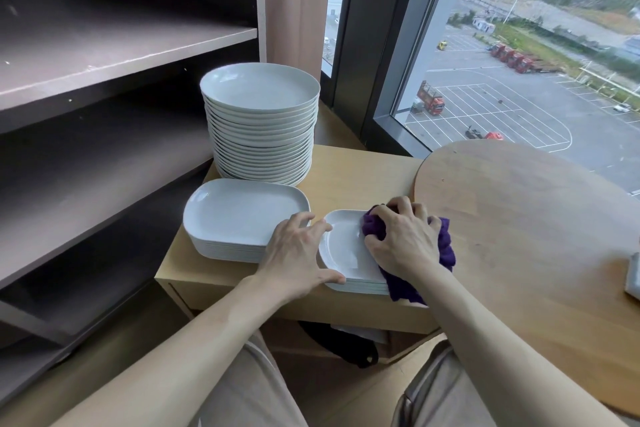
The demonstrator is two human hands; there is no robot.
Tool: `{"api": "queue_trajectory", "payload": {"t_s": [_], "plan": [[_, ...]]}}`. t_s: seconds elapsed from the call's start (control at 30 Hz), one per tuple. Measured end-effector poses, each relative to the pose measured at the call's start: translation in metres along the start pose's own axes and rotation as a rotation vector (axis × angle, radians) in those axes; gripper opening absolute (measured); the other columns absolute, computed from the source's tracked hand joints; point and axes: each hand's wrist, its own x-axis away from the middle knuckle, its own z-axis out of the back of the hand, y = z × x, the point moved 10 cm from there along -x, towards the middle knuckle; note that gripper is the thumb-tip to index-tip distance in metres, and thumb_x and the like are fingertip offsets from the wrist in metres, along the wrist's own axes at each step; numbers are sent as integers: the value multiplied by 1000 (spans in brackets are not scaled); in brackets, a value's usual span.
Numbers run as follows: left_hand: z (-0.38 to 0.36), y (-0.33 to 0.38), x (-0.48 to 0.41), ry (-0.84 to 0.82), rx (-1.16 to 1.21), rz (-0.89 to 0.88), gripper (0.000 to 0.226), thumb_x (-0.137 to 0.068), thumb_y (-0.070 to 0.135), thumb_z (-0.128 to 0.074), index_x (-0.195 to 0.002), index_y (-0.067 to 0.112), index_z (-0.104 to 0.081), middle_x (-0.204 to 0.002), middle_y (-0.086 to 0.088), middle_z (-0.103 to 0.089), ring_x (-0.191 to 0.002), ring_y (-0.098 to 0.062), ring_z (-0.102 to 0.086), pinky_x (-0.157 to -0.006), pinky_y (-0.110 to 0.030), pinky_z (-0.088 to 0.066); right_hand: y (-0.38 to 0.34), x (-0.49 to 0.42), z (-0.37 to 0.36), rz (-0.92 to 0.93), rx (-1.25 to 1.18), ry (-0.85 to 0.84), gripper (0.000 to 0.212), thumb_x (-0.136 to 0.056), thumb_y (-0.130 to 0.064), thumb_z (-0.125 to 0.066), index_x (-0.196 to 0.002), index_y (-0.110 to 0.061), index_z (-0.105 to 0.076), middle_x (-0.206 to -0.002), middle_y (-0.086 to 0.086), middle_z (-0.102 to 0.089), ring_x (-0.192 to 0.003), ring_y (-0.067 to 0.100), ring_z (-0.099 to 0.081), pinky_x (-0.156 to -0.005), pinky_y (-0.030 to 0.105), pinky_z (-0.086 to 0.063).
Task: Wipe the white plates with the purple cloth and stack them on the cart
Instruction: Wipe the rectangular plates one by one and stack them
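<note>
Head view, near to far. At lower centre, two bare forearms reached onto a wooden cart. The left hand was spread wide, its thumb against the near edge and its bent fingertips on the left rim of a low stack of small square plates, clasping that stack at the cart's front edge. The right hand gripped a bunched purple cloth, fingers curled over it, and pressed it onto the right half of the top plate. Just left of that stack stood a stack of oblong plates; behind it, a tall stack of round plates. A round wooden table adjoined the cart at right. Dark shelves filled the left; a window occupied the upper right.
</note>
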Motion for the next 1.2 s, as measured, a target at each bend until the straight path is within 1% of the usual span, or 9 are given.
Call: {"api": "queue_trajectory", "payload": {"t_s": [0.2, 0.37, 0.5, 0.63, 0.77, 0.9, 1.0, 1.13, 1.2], "plan": [[-3, 1, 0, -8, 6, -13, 105, -62, 68, -81, -150, 33, -35, -151, -1, -41, -141, -22, -35, -116, -37, -31, -42, 10, -7, 107, -42, -39, 46, -78, -51, -47, -121, -40, -60, -135, -8, -46, -125, 27, -37, -101, 50, -30], [-2, 3, -1, 10, 13, -30, 77, -74, 49, -66, -144, 30, -41, -145, 1, -49, -139, -18, -37, -114, -34, -31, -67, 26, -17, 222, -51, -135, 45, -79, -53, -49, -121, -41, -59, -131, -11, -46, -120, 25, -39, -94, 47, -33], [-2, 1, 3, -36, 11, -10, 72, -66, 62, -58, -131, 33, -53, -148, -9, -46, -142, -25, -36, -114, -38, -30, -65, 35, -14, 231, -73, -161, 49, -80, -54, -49, -127, -43, -57, -130, -11, -45, -117, 23, -39, -91, 45, -31], [0, 4, 5, -45, -27, -19, 71, -68, 62, -72, -131, 34, -58, -153, -10, -40, -141, -28, -36, -113, -38, -30, -55, 50, -10, 200, -93, -112, 48, -80, -56, -49, -126, -43, -57, -128, -12, -45, -115, 20, -39, -92, 43, -32], [1, 9, 6, -59, -35, -40, 79, -58, 71, -77, -128, 36, -61, -154, -9, -41, -145, -22, -30, -113, -37, -28, -40, 61, -7, 204, -78, -80, 52, -78, -61, -42, -124, -43, -59, -127, -14, -46, -113, 20, -40, -90, 42, -33], [2, 11, 7, -55, -73, -72, 87, -58, 78, -78, -129, 32, -63, -152, -5, -46, -148, -19, -26, -115, -37, -25, -11, 65, -2, 172, -40, -73, 58, -77, -64, -38, -128, -45, -58, -132, -17, -46, -120, 20, -41, -95, 43, -35], [1, 11, 6, -58, -72, -75, 88, -59, 78, -78, -132, 31, -63, -155, -5, -43, -149, -20, -25, -117, -38, -24, 14, 62, 4, 124, 17, -53, 53, -78, -62, -41, -125, -44, -59, -133, -17, -45, -125, 20, -39, -99, 43, -32], [-4, 13, 4, -89, -50, -114, 78, -64, 74, -79, -127, 29, -65, -157, 9, -43, -149, -16, -24, -119, -38, -23, 34, 37, 8, -61, 9, -48, 45, -84, -56, -51, -125, -40, -62, -135, -8, -48, -125, 25, -39, -103, 48, -31], [-5, 13, 4, -76, -32, -117, 79, -65, 71, -80, -130, 29, -64, -156, 10, -44, -148, -14, -25, -118, -36, -23, 31, 30, 6, -120, -12, -15, 42, -86, -55, -52, -123, -38, -62, -133, -6, -49, -124, 27, -40, -101, 49, -31]]}}
